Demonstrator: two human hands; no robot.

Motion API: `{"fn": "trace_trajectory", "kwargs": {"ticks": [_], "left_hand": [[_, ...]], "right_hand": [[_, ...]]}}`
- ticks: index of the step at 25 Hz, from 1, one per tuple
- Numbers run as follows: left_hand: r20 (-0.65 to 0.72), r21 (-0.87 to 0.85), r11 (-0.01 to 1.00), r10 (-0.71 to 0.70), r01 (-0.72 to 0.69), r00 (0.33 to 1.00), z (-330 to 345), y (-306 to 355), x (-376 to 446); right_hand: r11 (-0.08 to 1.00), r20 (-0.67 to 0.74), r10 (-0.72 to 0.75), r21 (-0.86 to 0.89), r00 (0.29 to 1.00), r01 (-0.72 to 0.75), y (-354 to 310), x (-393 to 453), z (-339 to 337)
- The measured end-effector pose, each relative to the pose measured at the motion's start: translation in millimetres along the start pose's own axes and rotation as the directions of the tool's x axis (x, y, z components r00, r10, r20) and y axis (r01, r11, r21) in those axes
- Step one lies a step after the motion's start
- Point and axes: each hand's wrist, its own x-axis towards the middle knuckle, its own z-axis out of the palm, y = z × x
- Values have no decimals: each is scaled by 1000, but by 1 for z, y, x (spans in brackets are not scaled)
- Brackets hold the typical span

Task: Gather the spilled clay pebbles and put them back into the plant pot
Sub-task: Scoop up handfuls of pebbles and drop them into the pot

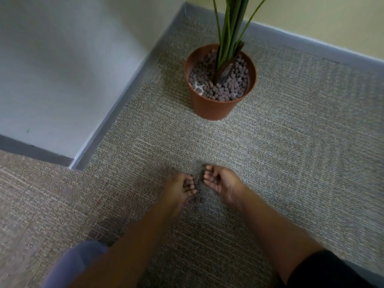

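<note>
A terracotta plant pot [209, 109] stands on the carpet near the corner, filled with brown clay pebbles [226, 88] around green stems. Well in front of it, my two hands meet low over the carpet. My left hand [179, 188] has its fingers curled round several dark pebbles. My right hand [220, 179] lies palm up with curled fingers cupping several pebbles. A few spilled pebbles [197, 199] lie on the carpet between and just under the hands. The picture is blurred there.
A grey skirting board [116, 113] runs along the white wall on the left and along the yellow wall [332, 21] behind the pot. Speckled carpet [291, 142] covers the floor. My knee in bluish cloth [79, 265] shows at the bottom left.
</note>
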Motion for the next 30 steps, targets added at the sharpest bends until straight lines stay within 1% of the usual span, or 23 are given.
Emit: {"fn": "trace_trajectory", "kwargs": {"ticks": [2,4,6,9,11,13,16,19,21,23,25,26,27,28,29,30], "left_hand": [[37,-245,969,49,-39,998,17,19,-5],[65,-393,918,90,-58,994,38,47,-11],[106,-484,875,98,-34,990,58,81,-15],[178,-545,838,156,-34,972,85,129,-19],[250,-574,818,199,-21,947,100,154,-20],[307,-584,811,207,12,929,112,172,-19],[285,-612,790,198,19,938,119,181,-11],[314,-581,814,196,25,929,120,178,-4],[327,-566,824,192,29,925,118,176,-1],[337,-550,835,218,4,916,114,173,-1],[325,-489,870,254,-68,911,106,165,1],[293,-411,902,265,-129,919,99,159,3],[234,-288,937,271,-200,934,90,151,5],[153,-110,960,274,-259,950,78,141,9],[77,108,952,279,-286,957,67,129,12],[25,342,899,283,-274,959,53,115,19]], "right_hand": [[994,33,-49,104,998,46,-13,-1,12],[976,107,-113,200,988,90,-36,-9,25],[946,189,-231,275,954,174,-66,-19,34],[870,265,-395,415,879,266,-115,-35,37],[812,278,-458,518,844,270,-142,-44,37],[770,293,-480,593,827,237,-158,-49,40],[765,280,-445,613,851,198,-161,-49,43],[767,285,-440,612,852,191,-161,-48,41],[779,279,-435,593,856,202,-162,-43,40],[797,259,-433,558,863,232,-157,-38,35],[819,244,-428,511,870,260,-147,-32,22],[835,248,-417,485,874,261,-137,-29,14],[862,242,-388,437,889,256,-125,-24,7],[907,224,-333,341,916,247,-112,-20,3],[958,179,-264,162,948,237,-96,-15,1],[976,126,-195,-76,973,205,-80,-10,0]]}}
